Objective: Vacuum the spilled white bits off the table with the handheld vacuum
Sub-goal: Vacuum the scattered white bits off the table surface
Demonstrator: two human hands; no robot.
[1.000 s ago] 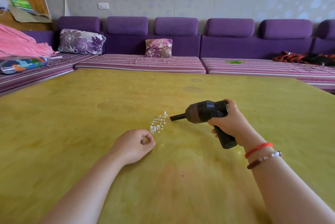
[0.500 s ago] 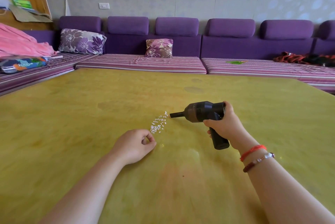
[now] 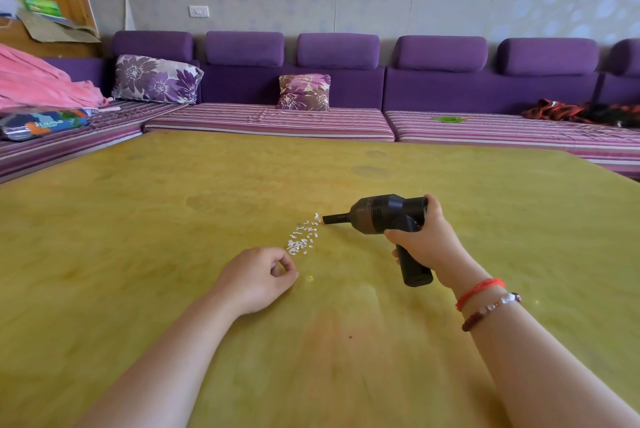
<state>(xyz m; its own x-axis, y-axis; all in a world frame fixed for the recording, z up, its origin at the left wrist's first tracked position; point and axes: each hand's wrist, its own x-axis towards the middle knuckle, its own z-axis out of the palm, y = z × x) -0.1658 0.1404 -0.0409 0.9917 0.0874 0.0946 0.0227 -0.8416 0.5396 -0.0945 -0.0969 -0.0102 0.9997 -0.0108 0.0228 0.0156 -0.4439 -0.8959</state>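
Black pistol-shaped vacuum (image 3: 384, 219) beside white bits (image 3: 303, 237)

A long purple sofa (image 3: 346, 88) with striped seat cushions is running along the wall from 9 o'clock to 3 o'clock, and a large floral pillow (image 3: 156, 79) and a smaller floral cushion (image 3: 304, 92) are leaning against its backrest at 11 and 12 o'clock. A pink blanket (image 3: 38, 82) is lying heaped at 10 o'clock above a printed plastic packet (image 3: 41, 122), while a red-and-black cloth (image 3: 568, 111) is sprawling at 2 o'clock near a small green scrap (image 3: 450, 119). A white wall switch (image 3: 198, 11) is sitting above the sofa.
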